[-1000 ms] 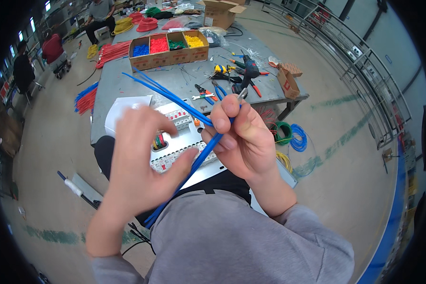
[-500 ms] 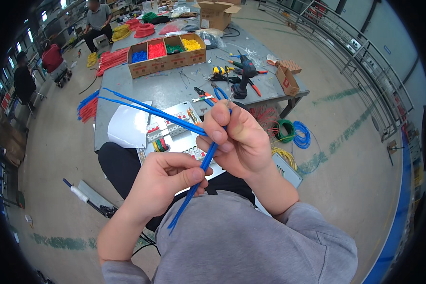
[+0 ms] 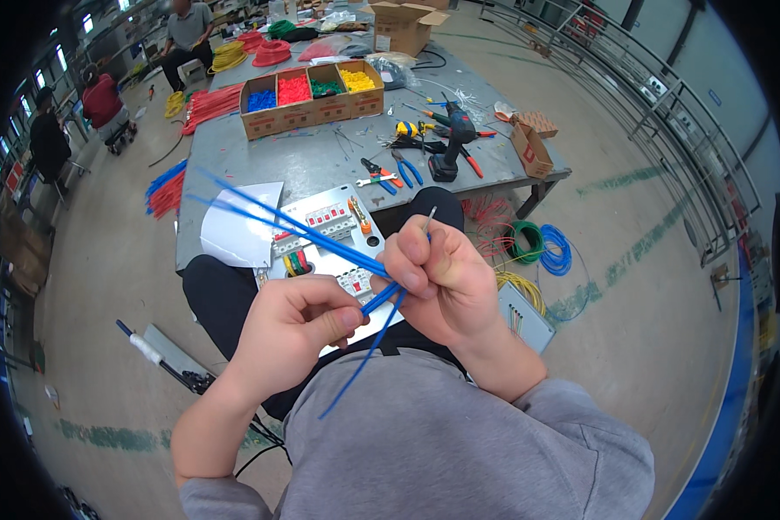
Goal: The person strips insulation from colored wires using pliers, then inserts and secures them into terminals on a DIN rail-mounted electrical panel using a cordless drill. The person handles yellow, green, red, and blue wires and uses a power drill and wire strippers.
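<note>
Several blue wires [image 3: 325, 240] run between my two hands over my lap. My left hand [image 3: 296, 322] pinches the bundle between thumb and fingers. Just up and to the right, my right hand [image 3: 442, 282] closes on the same wires, and a thin metal shaft [image 3: 431, 218] juts up from its fingers; the rest of it is hidden. The far wire ends fan out to the upper left, while one loose end hangs down in front of my shirt. Below the hands, a metal panel with circuit breakers [image 3: 325, 222] rests on my lap, partly covered by them.
The grey workbench [image 3: 312, 158] ahead carries a divided cardboard box [image 3: 316, 117] of coloured caps, a cordless drill [image 3: 453, 143] and pliers [image 3: 405, 167]. White paper [image 3: 238, 227] lies beside the panel. Coiled wires [image 3: 555, 250] are on the floor at right. Other people sit far left.
The bundle below my right hand has changed: one wire now hangs apart from those in my left hand. The right hand has dropped slightly, and the far wire ends are blurred by motion.
</note>
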`<state>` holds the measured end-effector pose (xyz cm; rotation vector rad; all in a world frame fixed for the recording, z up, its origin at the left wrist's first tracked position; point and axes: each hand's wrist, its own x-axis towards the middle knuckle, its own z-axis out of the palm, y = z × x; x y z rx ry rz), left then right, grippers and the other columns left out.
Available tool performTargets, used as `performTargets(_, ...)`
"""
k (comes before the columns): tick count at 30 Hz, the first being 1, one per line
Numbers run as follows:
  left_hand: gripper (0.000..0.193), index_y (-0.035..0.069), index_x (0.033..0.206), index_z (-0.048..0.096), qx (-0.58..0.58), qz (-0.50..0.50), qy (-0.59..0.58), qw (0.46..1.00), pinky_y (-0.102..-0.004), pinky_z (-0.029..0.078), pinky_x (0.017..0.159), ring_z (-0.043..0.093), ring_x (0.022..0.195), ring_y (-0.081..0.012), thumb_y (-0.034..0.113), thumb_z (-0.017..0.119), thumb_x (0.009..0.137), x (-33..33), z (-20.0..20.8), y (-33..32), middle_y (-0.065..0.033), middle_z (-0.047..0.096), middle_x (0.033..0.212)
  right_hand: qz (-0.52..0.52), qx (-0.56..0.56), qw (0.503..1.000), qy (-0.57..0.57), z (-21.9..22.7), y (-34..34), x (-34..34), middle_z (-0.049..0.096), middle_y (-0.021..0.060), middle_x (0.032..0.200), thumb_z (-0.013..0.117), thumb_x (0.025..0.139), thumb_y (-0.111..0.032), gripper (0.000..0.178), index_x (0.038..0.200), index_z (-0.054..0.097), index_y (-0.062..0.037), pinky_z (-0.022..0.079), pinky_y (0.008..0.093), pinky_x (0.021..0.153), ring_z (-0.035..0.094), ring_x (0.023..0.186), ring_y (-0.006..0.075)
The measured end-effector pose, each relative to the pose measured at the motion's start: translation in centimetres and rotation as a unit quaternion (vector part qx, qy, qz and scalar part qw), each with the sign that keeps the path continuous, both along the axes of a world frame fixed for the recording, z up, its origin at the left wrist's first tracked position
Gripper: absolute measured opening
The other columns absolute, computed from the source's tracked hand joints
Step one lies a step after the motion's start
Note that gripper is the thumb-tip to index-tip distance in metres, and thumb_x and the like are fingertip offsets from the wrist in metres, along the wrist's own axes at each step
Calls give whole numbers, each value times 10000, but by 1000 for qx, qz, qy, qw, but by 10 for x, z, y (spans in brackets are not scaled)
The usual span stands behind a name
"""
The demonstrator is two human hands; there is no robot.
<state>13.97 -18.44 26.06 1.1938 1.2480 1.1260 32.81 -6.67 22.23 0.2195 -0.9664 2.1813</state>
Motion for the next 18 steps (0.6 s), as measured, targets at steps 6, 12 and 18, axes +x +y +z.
performTargets(6,55,-26,966,723,236,100,275,927,-331,494,634,655,712,-226,-3,749,924,3,-7,3,-111,670,837,44,-105,993,13,-3,-3,1,569,-24,881,625,1095,-286,179,1041,555,-130,412,299,743,494,744,100)
performTargets(12,392,47,1217,701,410,215,489,739,-407,500,849,643,1017,-292,163,857,876,9,-26,0,-112,671,1129,49,-121,991,34,-9,1,-4,568,-9,973,549,1142,-305,189,1161,549,-117,420,259,740,453,696,42)
performTargets(18,474,27,1301,643,383,141,571,712,-456,457,1037,593,1283,-380,174,795,877,13,-2,7,-167,637,1316,60,-111,991,33,-7,-2,-7,572,3,969,541,1141,-231,121,1154,577,-117,413,269,727,464,702,57)
